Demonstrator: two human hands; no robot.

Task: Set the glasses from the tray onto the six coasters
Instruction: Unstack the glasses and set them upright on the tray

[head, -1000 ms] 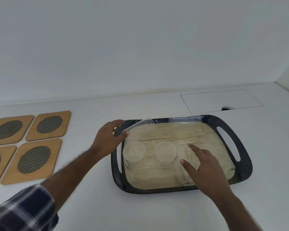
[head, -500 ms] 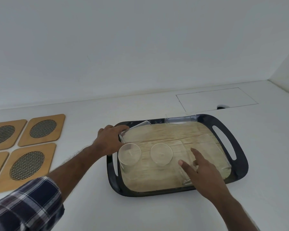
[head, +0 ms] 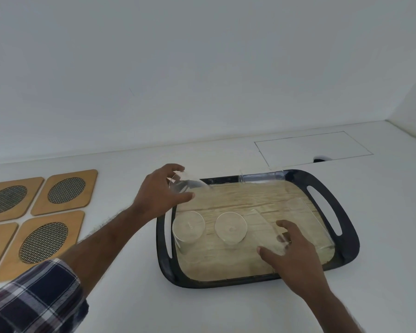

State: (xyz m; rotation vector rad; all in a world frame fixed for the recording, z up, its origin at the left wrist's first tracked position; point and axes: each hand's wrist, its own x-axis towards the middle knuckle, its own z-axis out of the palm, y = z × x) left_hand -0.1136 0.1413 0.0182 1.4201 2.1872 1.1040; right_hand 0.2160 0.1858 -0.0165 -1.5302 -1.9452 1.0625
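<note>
The left hand [head: 159, 193] grips a tilted glass [head: 184, 182] at the tray's [head: 346, 255] 10 o'clock corner; the right hand [head: 296, 255] spreads open over a lying glass [head: 265, 227]—light, slick, breakable, best clasped around its wall.

light: soft, even, dimmish — grey cast is lying over wall and counter | shadows: faint ones are pooling under the tray [head: 351, 251] rim at 4 o'clock | glare: none is showing; the clear glasses are nearly vanishing | blur: sleeve [head: 31, 301] at 8 o'clock is smearing | distortion: wide-angle is bending lines toward 3 o'clock
</note>
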